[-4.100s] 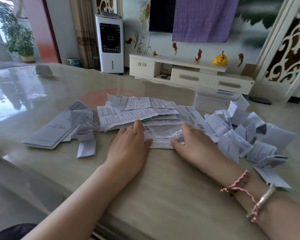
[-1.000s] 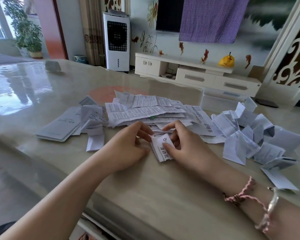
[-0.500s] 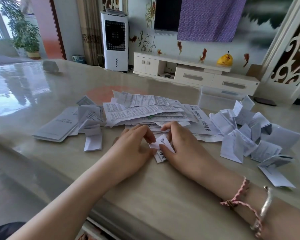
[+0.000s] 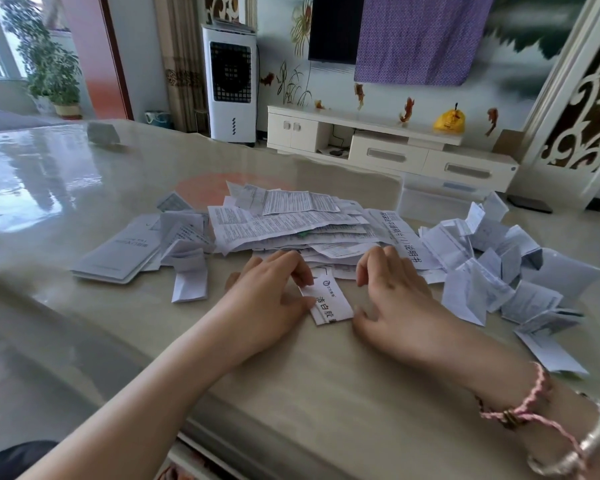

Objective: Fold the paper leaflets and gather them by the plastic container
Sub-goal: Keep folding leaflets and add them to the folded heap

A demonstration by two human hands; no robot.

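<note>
A small folded leaflet with printed characters lies on the table between my hands. My left hand pinches its left edge between thumb and curled forefinger. My right hand rests just right of it with fingers loosely curled; its thumb is at the leaflet's lower right corner. Behind my hands lies a heap of unfolded leaflets. Several folded leaflets are gathered at the right, in front of the translucent plastic container.
Flat booklets and a folded strip of paper lie at the left. The glossy table has its front edge close to me. A small pale object sits at the far left of the table.
The leaflet went from a flat sheet pressed under both hands to a small fold. My right fingers have come off it and it now lies flatter on the table.
</note>
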